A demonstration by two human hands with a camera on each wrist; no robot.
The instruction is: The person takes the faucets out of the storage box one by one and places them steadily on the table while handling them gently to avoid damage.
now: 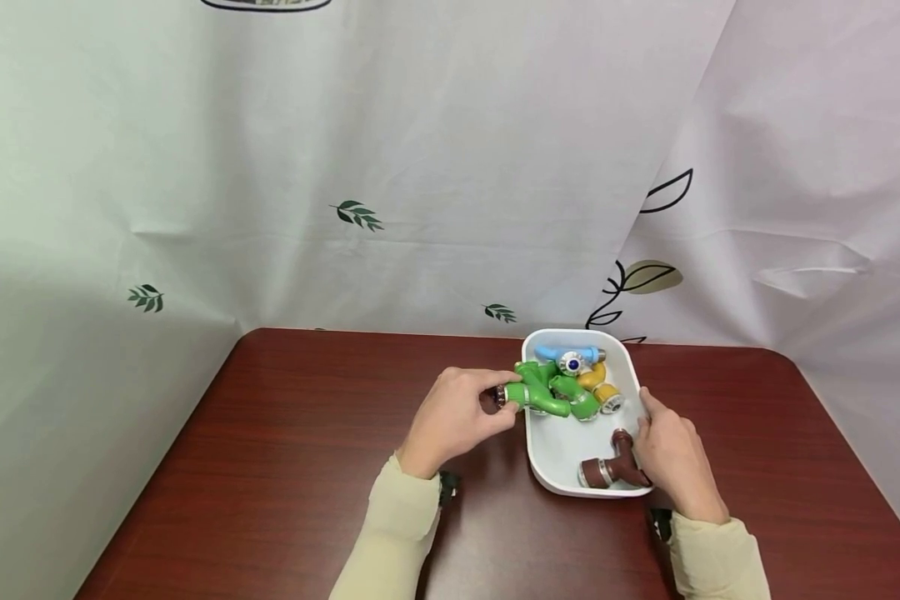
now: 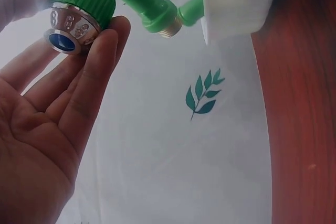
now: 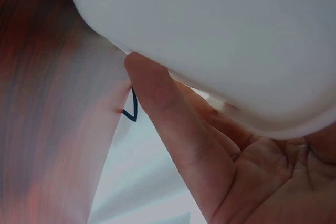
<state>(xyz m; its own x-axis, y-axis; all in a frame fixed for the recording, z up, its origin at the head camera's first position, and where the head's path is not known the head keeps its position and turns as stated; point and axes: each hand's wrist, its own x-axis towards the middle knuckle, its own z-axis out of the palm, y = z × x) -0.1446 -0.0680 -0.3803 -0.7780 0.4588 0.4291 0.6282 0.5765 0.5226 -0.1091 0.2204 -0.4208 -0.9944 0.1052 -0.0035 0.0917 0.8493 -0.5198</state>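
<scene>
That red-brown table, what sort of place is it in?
Probably an indoor work corner: leaf-print sheets hang behind the table, and a white tub holds colourful tap-like pieces.

Tabletop (image 1: 292,425): dark reddish-brown, wood-grained, with a soft sheen; far corners rounded
On the tabletop: white rectangular tray (image 1: 558,446), round-cornered, right of centre, reaching the far edge

The left sleeve (image 1: 385,537) and right sleeve (image 1: 720,562) are of pale cream cloth. Beside the left cuff (image 1: 411,498) shows a small dark piece (image 1: 448,485), and beside the right cuff (image 1: 701,537) another dark piece (image 1: 662,523).
</scene>
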